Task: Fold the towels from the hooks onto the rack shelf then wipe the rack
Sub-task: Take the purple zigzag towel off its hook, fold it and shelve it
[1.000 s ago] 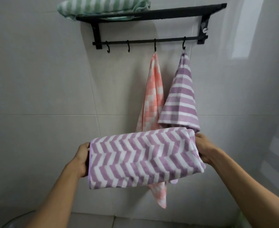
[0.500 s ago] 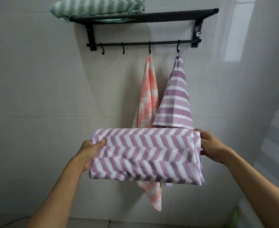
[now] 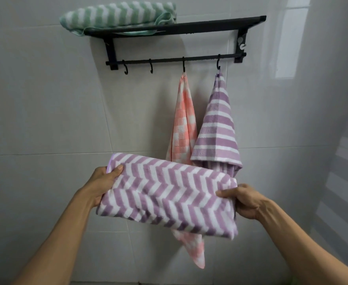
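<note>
I hold a folded purple-and-white chevron towel [image 3: 169, 194] in front of me, below the black wall rack [image 3: 199, 25]. My left hand [image 3: 105, 182] grips its left end with the thumb on top. My right hand [image 3: 243, 200] grips its right end, which sits lower. A folded green-and-white towel [image 3: 117, 15] lies on the left part of the rack shelf. An orange checked towel [image 3: 184, 128] hangs from the third hook and a purple striped towel [image 3: 218, 124] from the fourth hook; their lower parts are hidden behind the held towel.
Two bare hooks [image 3: 138, 66] hang on the left of the rack's lower bar. The right part of the shelf carries nothing. White wall tiles [image 3: 45, 110] surround the rack, and a side wall [image 3: 337, 140] closes in on the right.
The held towel has tilted, its right end dropping lower. My right hand has shifted from the end's upper edge to lower on the front. The view has moved slightly.
</note>
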